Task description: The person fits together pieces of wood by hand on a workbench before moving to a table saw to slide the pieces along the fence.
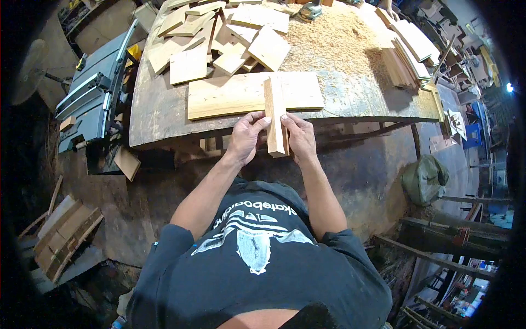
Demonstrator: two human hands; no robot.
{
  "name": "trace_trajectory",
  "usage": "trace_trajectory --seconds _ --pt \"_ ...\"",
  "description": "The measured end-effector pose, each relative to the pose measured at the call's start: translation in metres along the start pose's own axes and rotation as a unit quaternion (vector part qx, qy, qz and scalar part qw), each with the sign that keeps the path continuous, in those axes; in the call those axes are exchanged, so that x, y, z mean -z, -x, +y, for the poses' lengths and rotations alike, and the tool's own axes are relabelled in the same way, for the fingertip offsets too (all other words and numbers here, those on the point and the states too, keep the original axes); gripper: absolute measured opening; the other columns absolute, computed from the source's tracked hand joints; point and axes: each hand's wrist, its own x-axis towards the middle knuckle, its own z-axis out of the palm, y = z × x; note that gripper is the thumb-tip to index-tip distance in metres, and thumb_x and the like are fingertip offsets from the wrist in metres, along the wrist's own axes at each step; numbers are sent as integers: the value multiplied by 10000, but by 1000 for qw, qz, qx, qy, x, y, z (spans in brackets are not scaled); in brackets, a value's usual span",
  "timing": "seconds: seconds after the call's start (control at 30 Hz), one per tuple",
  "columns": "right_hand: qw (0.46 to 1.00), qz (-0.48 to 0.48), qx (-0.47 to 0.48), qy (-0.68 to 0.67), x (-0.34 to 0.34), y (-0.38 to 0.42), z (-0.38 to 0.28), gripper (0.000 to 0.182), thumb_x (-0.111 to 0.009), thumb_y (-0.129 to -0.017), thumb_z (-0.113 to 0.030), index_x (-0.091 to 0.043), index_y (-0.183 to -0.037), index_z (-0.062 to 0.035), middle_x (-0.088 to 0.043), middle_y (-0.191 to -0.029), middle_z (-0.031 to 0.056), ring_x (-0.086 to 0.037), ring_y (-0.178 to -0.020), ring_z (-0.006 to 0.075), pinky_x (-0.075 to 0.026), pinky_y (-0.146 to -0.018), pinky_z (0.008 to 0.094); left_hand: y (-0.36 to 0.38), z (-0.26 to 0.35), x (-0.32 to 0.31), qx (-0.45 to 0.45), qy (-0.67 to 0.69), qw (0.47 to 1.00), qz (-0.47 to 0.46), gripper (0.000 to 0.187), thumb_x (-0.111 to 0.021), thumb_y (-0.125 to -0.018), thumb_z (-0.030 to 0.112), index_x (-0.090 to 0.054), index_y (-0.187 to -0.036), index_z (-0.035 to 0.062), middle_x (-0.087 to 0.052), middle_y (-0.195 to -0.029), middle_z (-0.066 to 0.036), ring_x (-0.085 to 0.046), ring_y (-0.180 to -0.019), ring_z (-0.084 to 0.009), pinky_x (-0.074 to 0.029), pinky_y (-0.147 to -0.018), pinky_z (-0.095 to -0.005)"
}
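Note:
A narrow wooden piece [275,118] points away from me over the table's near edge, its far end above a wide plank. My left hand [246,136] grips its left side, thumb on top. On the right side my right hand [300,137] holds it the same way, fingers curled beneath and partly hidden. The wide plank [230,96] lies flat along the front of the wooden table [350,109]. Behind it is a heap of cut wood pieces [189,64].
Sawdust [339,35] covers the back of the table near a power tool [309,12]. Stacked boards [400,66] stand at the right. A table saw [96,93] is at the left, a green sack [424,180] at the lower right. Another person's hand shows at the top right.

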Motion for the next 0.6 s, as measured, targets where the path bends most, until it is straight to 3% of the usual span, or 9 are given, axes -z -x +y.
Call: trace_trajectory --seconds 0.17,0.27,0.37,0.47,0.6 --pt "1000 -8 -1 10 -1 -3 3 347 -630 -1022 -213 -695 -1220 65 -747 -1007 110 -693 -848 137 -556 -760 280 -5 1 9 36 46 998 -13 263 -645 -1015 182 -618 -1239 47 -688 -1098 -41 -682 -946 -124 -586 -839 -325" --pt "1000 -7 20 12 -7 2 -3 361 -656 -1020 -245 -699 -1204 62 -740 -1002 87 -676 -866 124 -544 -750 266 -5 8 15 88 97 988 -76 311 -536 -1072 238 -581 -1296 27 -687 -1141 -95 -702 -1002 -193 -598 -880 -370" --pt "998 -3 36 49 -9 5 -13 379 -656 -1024 -264 -695 -1218 59 -730 -972 72 -649 -846 105 -531 -729 256 0 13 10 94 78 991 -56 429 -470 -1089 315 -533 -1323 -39 -691 -1070 -171 -721 -928 -243 -617 -805 -374" --pt "997 -14 36 73 -8 6 -17 396 -653 -1028 -274 -686 -1241 58 -716 -942 58 -615 -788 84 -515 -689 247 -4 8 12 107 146 981 -76 388 -466 -1097 298 -549 -1343 10 -687 -1151 -131 -720 -961 -228 -621 -819 -409" --pt "998 -43 22 34 -8 9 -19 425 -649 -1030 -282 -661 -1286 57 -692 -908 41 -578 -708 65 -498 -605 242 -1 14 9 124 147 979 -71 409 -472 -1095 315 -545 -1351 4 -696 -1123 -129 -725 -931 -241 -621 -792 -409"
